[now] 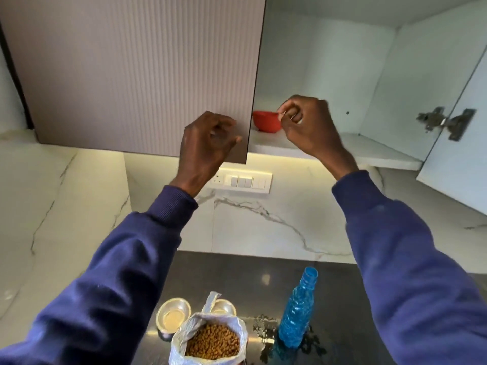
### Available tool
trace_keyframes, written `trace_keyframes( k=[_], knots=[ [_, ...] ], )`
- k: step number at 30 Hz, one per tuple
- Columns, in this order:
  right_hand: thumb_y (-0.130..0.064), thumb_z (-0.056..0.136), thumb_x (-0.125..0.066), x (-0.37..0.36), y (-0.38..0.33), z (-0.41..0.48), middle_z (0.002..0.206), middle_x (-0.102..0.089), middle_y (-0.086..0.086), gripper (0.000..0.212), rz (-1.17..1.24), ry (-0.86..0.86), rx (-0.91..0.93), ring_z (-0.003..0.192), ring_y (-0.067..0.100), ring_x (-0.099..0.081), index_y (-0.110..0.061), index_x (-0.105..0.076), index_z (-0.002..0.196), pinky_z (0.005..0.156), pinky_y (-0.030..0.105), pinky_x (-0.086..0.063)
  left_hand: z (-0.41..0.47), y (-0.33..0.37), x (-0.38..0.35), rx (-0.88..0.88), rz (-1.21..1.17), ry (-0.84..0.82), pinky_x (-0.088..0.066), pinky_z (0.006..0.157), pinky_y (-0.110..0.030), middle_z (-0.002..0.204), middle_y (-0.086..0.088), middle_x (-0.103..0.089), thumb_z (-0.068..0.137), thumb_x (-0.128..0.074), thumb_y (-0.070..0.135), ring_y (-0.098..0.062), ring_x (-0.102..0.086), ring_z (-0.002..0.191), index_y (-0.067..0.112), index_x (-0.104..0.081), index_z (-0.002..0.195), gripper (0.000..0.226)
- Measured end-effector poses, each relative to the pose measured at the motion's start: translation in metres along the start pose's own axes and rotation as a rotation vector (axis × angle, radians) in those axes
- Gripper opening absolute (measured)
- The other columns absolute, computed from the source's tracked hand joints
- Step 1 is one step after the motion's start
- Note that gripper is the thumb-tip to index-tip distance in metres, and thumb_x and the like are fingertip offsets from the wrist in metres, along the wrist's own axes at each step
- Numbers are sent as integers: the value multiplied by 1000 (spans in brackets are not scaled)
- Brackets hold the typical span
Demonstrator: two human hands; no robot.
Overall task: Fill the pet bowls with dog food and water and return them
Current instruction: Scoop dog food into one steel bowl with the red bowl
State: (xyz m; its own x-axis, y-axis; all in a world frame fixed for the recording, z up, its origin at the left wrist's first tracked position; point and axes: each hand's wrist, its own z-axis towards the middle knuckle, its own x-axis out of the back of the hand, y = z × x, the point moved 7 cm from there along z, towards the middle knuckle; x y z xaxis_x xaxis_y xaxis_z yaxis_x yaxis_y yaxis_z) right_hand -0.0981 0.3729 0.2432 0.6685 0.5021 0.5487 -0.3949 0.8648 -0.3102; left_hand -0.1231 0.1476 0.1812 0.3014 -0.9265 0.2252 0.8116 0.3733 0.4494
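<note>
Two steel pet bowls stand on the dark counter at the bottom: one [173, 314] shows a pale inside, the other [223, 306] is half hidden behind an open silver bag of brown dog food [212, 338]. To the right of the bag stands a blue water bottle [297, 314], upright and uncapped. My left hand [207, 146] is raised in front of the lower right corner of the closed ribbed cabinet door [131, 75], fingers curled, thumb near the edge. My right hand [307, 125] is inside the open cabinet, fingers curled, right beside a red bowl [264, 123] on the shelf.
The right cabinet door [458, 143] hangs open at the right with its hinge showing. A switch panel [243, 181] sits on the marble backsplash below the cabinets. Spilled water [263, 327] lies on the counter next to the bottle.
</note>
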Motion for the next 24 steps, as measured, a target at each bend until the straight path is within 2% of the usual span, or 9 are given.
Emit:
trace_keyframes(
  k=[3,6,9,12,14,16,19,23,24],
  knots=[
    [-17,83,-59,-15,35,38,101,-75,9,21,-167,-116,-157,101,29,-69,-20,-75,96,91,42,-58,17,3,-11,8,85,-49,-60,75,-40,96,3,-70,76,-90,25,-15,-67,83,16,-71,101,33],
    [-27,88,-64,-28,64,57,119,-66,19,22,-233,-150,-267,112,37,-64,-18,-71,107,97,40,-54,26,2,-13,32,179,-40,-58,65,-38,82,9,-65,70,-93,28,-12,-62,73,25,-65,92,36],
    [-40,94,-64,-36,84,74,122,-63,21,35,-242,-156,-346,110,40,-65,-11,-66,114,96,42,-54,36,1,-12,73,261,-40,-53,60,-31,71,12,-63,64,-95,36,-9,-60,66,28,-61,84,40],
    [-44,98,-59,-45,96,87,123,-64,21,42,-224,-178,-443,101,40,-70,-6,-60,116,90,43,-59,42,4,-11,74,308,-58,-52,61,-28,69,13,-63,61,-96,41,-8,-61,65,28,-60,82,43],
    [-42,98,-59,-51,101,89,122,-63,18,42,-127,-174,-517,90,38,-74,-5,-58,118,71,36,-61,42,6,-12,67,319,-75,-52,60,-28,69,13,-63,61,-96,42,-8,-61,64,29,-60,82,43],
    [-35,97,-63,-58,105,87,118,-64,17,36,11,-165,-604,84,36,-74,-3,-58,112,54,29,-56,41,7,-11,62,318,-81,-50,58,-26,69,12,-63,62,-95,43,-7,-60,64,30,-59,83,43],
    [-15,94,-66,-67,111,84,115,-63,22,18,193,-161,-754,82,38,-70,-1,-54,97,59,37,-61,38,6,-8,73,303,-81,-41,54,-21,69,13,-62,63,-93,46,-3,-59,63,32,-57,84,44],
    [-3,93,-67,-66,116,79,124,-59,24,23,287,-105,-807,98,41,-72,1,-49,107,76,48,-64,33,0,-7,114,255,-88,-38,54,-20,71,13,-62,67,-92,43,-4,-60,67,32,-56,85,41],
    [-3,92,-67,-63,116,78,126,-56,23,25,309,-94,-794,99,42,-72,0,-48,109,75,48,-65,32,-1,-6,130,233,-89,-41,55,-20,72,13,-62,68,-92,42,-4,-61,68,32,-57,86,39]
  ],
)
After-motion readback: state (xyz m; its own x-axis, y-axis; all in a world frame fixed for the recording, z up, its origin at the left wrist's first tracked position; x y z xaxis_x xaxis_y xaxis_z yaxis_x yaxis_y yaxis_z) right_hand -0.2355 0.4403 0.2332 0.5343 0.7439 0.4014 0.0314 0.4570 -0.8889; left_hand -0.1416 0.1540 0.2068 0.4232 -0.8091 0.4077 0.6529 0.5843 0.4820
